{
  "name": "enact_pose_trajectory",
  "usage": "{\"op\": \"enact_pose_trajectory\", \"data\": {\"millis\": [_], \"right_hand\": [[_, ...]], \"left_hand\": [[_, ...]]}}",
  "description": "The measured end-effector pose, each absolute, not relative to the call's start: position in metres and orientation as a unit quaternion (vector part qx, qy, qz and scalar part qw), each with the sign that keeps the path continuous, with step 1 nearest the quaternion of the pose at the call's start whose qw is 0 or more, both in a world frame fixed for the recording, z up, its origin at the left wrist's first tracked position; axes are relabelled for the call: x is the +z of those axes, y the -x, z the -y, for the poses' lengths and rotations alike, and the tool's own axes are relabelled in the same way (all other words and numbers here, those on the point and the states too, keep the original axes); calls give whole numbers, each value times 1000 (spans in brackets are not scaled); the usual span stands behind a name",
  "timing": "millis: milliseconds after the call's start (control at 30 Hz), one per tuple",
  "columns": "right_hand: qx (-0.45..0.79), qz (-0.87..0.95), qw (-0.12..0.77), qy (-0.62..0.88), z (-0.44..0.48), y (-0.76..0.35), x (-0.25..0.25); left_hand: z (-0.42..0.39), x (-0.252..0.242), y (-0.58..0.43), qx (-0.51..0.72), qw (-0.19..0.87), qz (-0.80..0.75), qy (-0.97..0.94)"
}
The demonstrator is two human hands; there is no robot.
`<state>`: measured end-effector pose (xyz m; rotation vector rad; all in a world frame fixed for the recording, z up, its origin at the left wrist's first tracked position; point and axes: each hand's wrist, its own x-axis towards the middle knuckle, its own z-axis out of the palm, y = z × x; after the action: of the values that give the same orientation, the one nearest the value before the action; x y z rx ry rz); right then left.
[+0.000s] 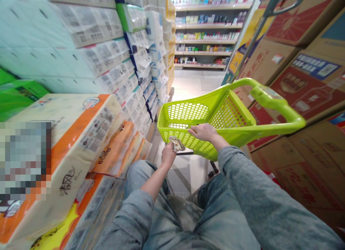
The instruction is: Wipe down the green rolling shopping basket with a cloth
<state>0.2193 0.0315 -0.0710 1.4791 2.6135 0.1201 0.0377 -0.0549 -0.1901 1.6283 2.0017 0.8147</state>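
A lime-green plastic shopping cart stands sideways before me, its handle to the right. My right hand is closed over the near rim of its basket. Lower and to the left, my left hand is closed on a small crumpled cloth, whitish with brown spots. This cloth sits close to the outside of the basket; whether it touches the cart I cannot tell. The basket's perforated walls show, but its floor is only partly visible.
Stacked tissue packs line the left, with a large cream-and-orange pack nearest me. Cardboard cartons are piled close on the right. Shelves of small products cross the aisle's far end, beyond a pale floor.
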Motion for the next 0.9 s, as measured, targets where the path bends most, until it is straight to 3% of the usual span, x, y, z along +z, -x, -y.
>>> {"op": "enact_pose_trajectory", "data": {"millis": [200,467,900], "right_hand": [[26,-861,87,-501,-28,-218,-67],[28,-863,68,-501,-28,-215,-71],[34,-870,65,-487,-24,-216,-72]], "left_hand": [[52,-181,-25,279,143,-748,-585],[38,-166,-27,92,76,-763,-635],[48,-157,-24,111,70,-757,-641]]}}
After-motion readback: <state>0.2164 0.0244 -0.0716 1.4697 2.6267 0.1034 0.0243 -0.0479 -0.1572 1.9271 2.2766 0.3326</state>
